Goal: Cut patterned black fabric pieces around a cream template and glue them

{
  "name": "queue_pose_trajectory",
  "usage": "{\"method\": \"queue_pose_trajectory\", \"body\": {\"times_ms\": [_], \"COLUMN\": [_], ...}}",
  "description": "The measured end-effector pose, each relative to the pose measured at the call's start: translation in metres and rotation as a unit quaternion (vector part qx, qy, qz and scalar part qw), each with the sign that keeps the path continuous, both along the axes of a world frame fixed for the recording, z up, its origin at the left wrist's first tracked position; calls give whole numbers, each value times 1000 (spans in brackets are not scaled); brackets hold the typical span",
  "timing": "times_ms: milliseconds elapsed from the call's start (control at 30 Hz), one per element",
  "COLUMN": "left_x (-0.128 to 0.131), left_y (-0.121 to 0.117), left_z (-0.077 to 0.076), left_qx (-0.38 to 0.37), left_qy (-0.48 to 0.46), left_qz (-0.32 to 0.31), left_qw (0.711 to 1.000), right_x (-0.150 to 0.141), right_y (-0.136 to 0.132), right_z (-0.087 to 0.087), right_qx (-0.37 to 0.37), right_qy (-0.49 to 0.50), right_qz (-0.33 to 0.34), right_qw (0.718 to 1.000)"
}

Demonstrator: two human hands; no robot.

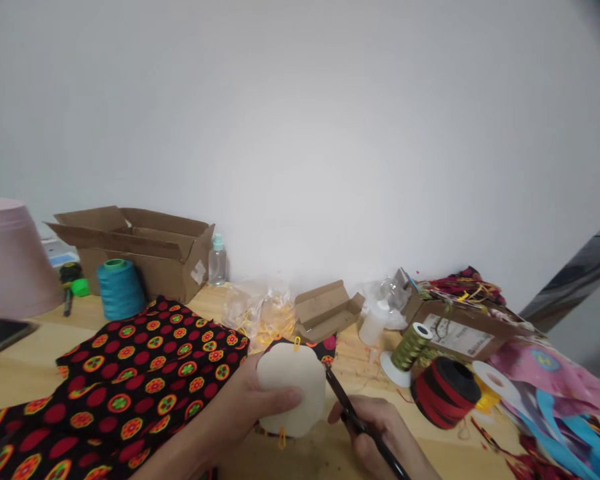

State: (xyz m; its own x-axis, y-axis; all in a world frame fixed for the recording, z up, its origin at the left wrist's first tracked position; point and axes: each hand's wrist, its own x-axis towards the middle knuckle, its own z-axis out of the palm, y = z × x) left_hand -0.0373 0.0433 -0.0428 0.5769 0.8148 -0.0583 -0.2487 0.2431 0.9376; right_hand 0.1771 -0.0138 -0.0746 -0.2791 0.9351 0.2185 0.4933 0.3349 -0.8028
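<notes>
My left hand is closed on a cream, rounded-square flat piece, its thumb lying across the front. Small yellow clips sit at the piece's top and bottom edges. Behind it shows a scrap of dark patterned fabric. A slim black pen is gripped in my right hand, its tip close to the right edge of the cream piece; I cannot tell whether they touch. Left of my left hand, black fabric with red dots and bright flowers is spread over the wooden table.
Along the wall stand a cardboard box, a teal thread cone, a spray bottle and a small open carton. To the right are a green thread spool, a red-and-black spool and a heaped box.
</notes>
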Motion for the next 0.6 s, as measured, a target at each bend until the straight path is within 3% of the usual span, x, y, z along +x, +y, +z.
{"method": "queue_pose_trajectory", "body": {"times_ms": [333,600], "left_x": [-1,-4], "left_y": [2,4], "left_z": [0,2], "left_qx": [-15,-23], "left_qy": [-3,18], "left_qz": [10,7], "left_qw": [1000,1000], "right_x": [1,-5], "right_y": [-1,-8], "right_z": [1,22], "right_qx": [73,54], "right_qy": [-83,-103], "right_qz": [-21,-50], "right_qw": [994,992]}}
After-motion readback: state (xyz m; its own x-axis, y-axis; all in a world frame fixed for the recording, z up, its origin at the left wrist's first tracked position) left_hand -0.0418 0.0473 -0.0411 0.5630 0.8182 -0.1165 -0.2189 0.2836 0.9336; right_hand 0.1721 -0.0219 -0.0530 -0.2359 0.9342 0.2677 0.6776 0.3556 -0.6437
